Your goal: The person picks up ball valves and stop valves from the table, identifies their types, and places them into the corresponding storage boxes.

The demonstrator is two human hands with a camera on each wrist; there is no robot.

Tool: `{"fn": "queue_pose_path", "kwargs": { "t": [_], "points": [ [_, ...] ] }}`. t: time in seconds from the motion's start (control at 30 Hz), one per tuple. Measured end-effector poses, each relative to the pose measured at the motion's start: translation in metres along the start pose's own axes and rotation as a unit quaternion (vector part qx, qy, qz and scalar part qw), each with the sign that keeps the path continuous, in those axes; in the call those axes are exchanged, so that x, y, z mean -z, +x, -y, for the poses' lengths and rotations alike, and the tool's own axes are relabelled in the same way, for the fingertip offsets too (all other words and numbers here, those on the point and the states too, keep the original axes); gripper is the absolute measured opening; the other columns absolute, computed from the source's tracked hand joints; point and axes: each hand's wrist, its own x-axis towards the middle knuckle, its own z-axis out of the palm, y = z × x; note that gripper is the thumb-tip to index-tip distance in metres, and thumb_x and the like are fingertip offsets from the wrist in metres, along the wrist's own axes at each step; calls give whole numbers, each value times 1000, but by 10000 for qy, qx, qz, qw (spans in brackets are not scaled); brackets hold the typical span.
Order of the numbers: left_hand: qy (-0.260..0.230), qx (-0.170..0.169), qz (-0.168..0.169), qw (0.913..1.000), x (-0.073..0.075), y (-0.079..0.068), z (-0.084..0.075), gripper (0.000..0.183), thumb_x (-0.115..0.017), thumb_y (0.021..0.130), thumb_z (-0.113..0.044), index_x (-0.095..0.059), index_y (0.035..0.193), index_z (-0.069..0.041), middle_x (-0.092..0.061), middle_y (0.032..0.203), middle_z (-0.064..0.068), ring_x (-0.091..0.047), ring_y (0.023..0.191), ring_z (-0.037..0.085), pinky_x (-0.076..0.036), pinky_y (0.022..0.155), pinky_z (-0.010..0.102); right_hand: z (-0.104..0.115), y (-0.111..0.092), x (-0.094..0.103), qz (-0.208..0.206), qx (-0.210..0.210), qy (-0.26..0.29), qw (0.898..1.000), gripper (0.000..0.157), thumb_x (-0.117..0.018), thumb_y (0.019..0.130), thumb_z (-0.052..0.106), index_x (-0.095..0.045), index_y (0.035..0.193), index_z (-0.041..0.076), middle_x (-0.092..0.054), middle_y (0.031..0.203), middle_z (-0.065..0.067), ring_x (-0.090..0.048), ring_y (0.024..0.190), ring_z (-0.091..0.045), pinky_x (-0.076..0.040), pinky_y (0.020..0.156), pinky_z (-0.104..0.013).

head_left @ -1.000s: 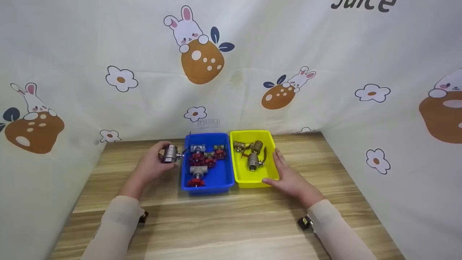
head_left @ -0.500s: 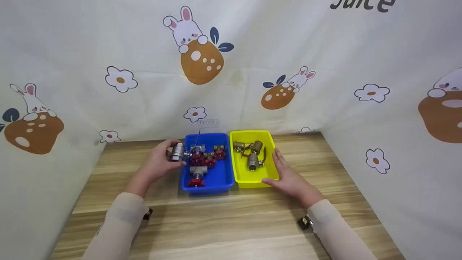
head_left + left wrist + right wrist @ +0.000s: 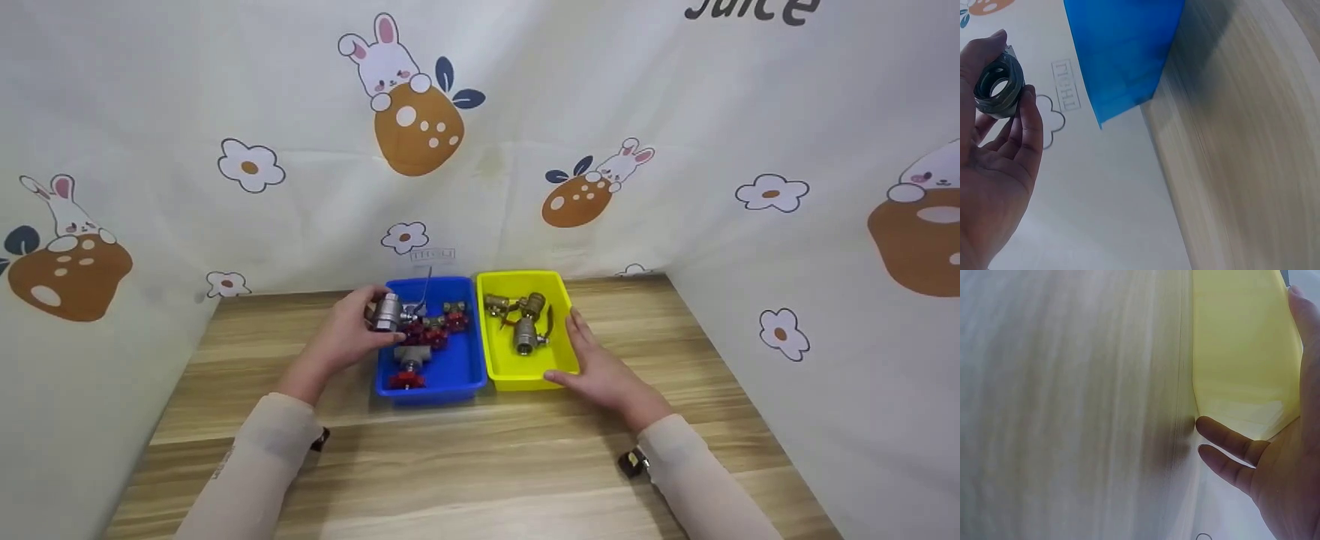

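My left hand grips a silver ball valve over the left rim of the blue bin, its thin lever sticking up. One open threaded end of the valve body faces the camera in the left wrist view. Several valves with red handwheels lie in the blue bin. My right hand rests against the right side of the yellow bin, thumb at the front rim and fingers straight along the wall. Inside that bin are brass and silver ball valves.
Both bins stand side by side on a wood-grain table, close to the back. A white cloth with rabbit and flower prints hangs behind and on both sides.
My left hand has moved right with the ball valve, from outside the blue bin to above its left part. The right hand stays in place at the yellow bin.
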Motion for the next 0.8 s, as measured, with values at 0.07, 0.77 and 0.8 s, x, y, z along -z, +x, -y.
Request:
{"fn": "queue_pose_path", "kwargs": {
  "t": [0.07, 0.77, 0.8],
  "points": [
    [-22, -31, 28, 10000, -3, 1, -4, 77, -97, 89, -24, -54, 152, -8, -63, 143, 17, -67, 120, 37, -61, 101, 56, 0, 0, 0, -10, 13, 13, 10000, 118, -75, 100, 64, -5, 178, 9, 9, 186, -6, -31, 160, -51, -33, 125, -64],
    [219, 14, 286, 9994, -41, 14, -46, 72, -99, 86, -38, -59, 140, -15, -67, 132, 7, -67, 114, 29, -60, 104, 53, -2, 1, -1, -10, -5, -31, 10000, 118, -75, 99, 64, -6, 179, 10, 12, 185, 0, -35, 158, -54, -37, 123, -67],
    [221, 10, 272, 9994, -43, 15, -48, 71, -100, 85, -38, -60, 139, -15, -68, 131, 7, -68, 113, 29, -61, 103, 52, -2, 1, -1, -10, 11, -45, 10000, 118, -75, 99, 64, -6, 178, 10, 12, 185, -1, -34, 158, -54, -37, 123, -67]
  ]
}}
